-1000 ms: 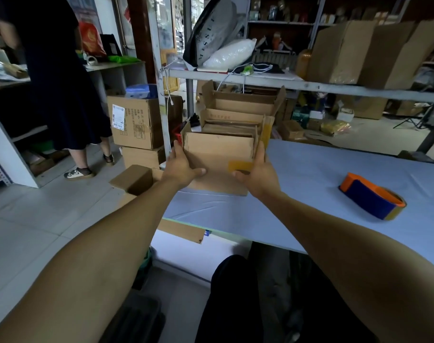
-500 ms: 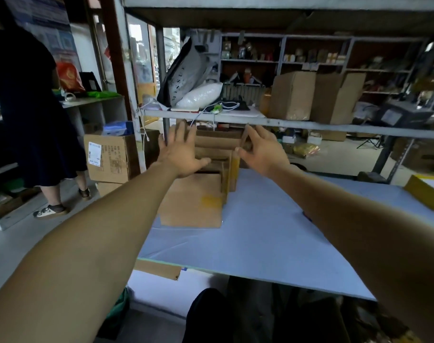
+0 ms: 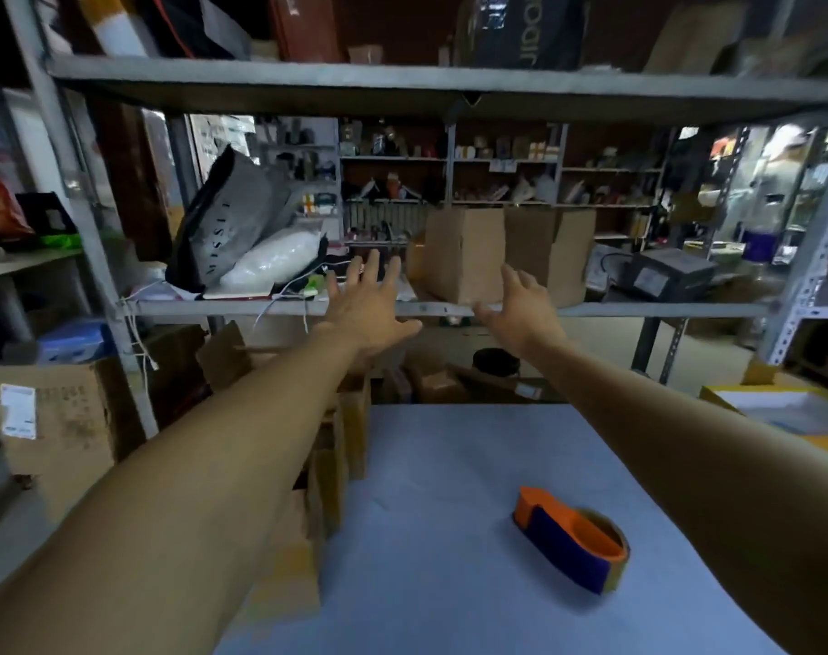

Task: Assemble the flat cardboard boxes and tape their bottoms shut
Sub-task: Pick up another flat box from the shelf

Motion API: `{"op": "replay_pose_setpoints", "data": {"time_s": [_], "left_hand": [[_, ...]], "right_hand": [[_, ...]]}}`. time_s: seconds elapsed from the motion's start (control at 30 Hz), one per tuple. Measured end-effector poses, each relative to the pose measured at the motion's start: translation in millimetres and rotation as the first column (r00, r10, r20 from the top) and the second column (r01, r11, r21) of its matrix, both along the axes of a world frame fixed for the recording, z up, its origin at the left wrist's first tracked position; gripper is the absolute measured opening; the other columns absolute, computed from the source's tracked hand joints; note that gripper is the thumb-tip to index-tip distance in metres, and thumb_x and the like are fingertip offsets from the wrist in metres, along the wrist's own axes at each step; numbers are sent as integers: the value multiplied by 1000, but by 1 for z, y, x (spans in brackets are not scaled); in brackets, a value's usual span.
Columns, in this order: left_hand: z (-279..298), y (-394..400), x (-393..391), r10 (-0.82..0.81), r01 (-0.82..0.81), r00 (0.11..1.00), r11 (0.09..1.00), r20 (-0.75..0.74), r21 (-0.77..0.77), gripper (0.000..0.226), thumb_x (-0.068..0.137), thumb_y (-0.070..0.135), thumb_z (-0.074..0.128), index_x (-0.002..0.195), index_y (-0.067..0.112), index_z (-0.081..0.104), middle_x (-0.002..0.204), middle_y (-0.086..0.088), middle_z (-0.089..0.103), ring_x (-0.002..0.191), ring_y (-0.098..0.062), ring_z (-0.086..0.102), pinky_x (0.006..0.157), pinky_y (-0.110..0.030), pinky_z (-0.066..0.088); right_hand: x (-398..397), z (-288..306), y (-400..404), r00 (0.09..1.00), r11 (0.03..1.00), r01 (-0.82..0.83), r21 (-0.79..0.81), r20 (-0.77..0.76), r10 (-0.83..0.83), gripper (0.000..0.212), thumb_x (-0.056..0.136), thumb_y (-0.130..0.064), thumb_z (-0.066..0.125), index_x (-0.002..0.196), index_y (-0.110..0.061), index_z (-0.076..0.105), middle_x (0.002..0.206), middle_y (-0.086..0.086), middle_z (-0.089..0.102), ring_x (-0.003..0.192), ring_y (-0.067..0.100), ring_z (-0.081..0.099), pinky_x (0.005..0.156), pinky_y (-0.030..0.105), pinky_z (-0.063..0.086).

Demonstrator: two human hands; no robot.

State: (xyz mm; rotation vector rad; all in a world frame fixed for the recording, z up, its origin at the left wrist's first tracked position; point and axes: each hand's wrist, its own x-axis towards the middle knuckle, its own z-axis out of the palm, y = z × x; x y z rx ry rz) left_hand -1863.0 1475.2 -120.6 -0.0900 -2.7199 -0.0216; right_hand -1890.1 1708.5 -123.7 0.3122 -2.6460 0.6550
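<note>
Fingers [image 3: 373,271] spread wide and holding nothing, a worker's left hand [image 3: 369,307] and right hand [image 3: 525,307] reach forward at the level of a metal shelf [image 3: 639,310], the right hand's fingers equally splayed. The assembled cardboard boxes [image 3: 341,446] stand well below the hands, under the left forearm at the left edge of the blue table [image 3: 450,465]. An orange-and-blue tape dispenser [image 3: 570,541] lies on the table between the forearms.
</note>
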Motion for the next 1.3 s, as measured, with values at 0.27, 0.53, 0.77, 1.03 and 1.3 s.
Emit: {"op": "replay_pose_setpoints", "data": {"time_s": [0.27, 0.53, 0.77, 1.03, 1.3], "left_hand": [[3, 55, -142, -51, 25, 997, 904, 50, 427, 109, 78, 64, 65, 155, 31, -5, 165, -5, 0, 148, -38, 7, 115, -61, 13], [-32, 80, -233, -160, 22, 981, 654, 110, 756, 113, 80, 30, 76, 156, 34, -8, 162, -11, 10, 131, -32, 37, 95, -25, 51], [-41, 85, -227, -298, 53, 947, 512, 120, 857, 111, 76, 8, 67, 156, 38, -3, 157, -8, 29, 126, -32, 48, 82, -40, 59], [-21, 84, -154, -358, 92, 931, 421, 72, 902, 112, 80, 9, 64, 152, 45, -15, 161, -3, 20, 133, -24, 38, 101, -42, 46], [-17, 99, -15, -345, 190, 938, 491, -10, 850, 106, 87, 7, 63, 151, 48, -12, 158, 3, 23, 126, -16, 43, 99, -46, 50]], "right_hand": [[-137, -2, 10, 1000, 961, 18, -277, 13, -15, 70, 89, -50, 55, 145, -13, 34, 138, 14, 47, 118, 31, 51, 83, 35, 43], [-221, -45, 12, 997, 929, -63, -365, 17, 75, 89, 90, -41, 60, 156, -25, 3, 151, 11, 34, 131, 33, 42, 106, 48, 41], [-226, -53, -3, 995, 903, -97, -419, -6, 104, 96, 86, -46, 65, 156, -23, 2, 151, 12, 37, 131, 32, 43, 102, 41, 41], [-160, -25, -15, 991, 878, -131, -460, -69, 112, 100, 79, -49, 70, 154, -31, 7, 148, 9, 35, 127, 28, 44, 97, 38, 41], [-21, -16, -12, 996, 849, -92, -521, -37, 85, 112, 68, -64, 73, 152, -40, 2, 145, 7, 30, 126, 30, 43, 101, 45, 42]]}}
